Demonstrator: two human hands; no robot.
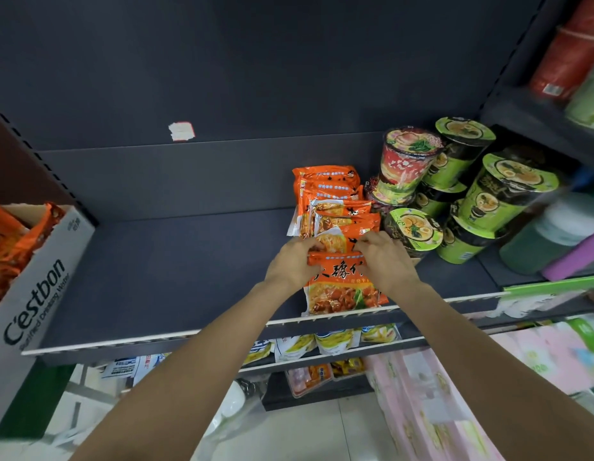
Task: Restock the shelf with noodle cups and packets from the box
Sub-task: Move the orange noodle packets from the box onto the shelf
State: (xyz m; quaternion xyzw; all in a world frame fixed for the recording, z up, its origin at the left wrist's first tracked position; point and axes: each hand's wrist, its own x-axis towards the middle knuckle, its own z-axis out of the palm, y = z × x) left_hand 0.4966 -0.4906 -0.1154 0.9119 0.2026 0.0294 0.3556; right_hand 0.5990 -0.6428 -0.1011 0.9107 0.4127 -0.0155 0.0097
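At the shelf's (176, 261) front edge, the left hand (294, 262) and right hand (385, 257) are both curling their fingers round the top of the nearest orange noodle packet (342, 291), which is standing against a row of like packets (332, 201). Beside these, stacked noodle cups (472, 194) are sitting, slightly blurred. Leftward, the box (39, 271) is holding more packets.

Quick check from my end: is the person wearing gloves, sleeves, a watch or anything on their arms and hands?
Nothing worn is visible. The left hand and right hand are bare, without gloves or rings that show. Both forearms are uncovered up to the frame edge, with no sleeves, watch or bands.
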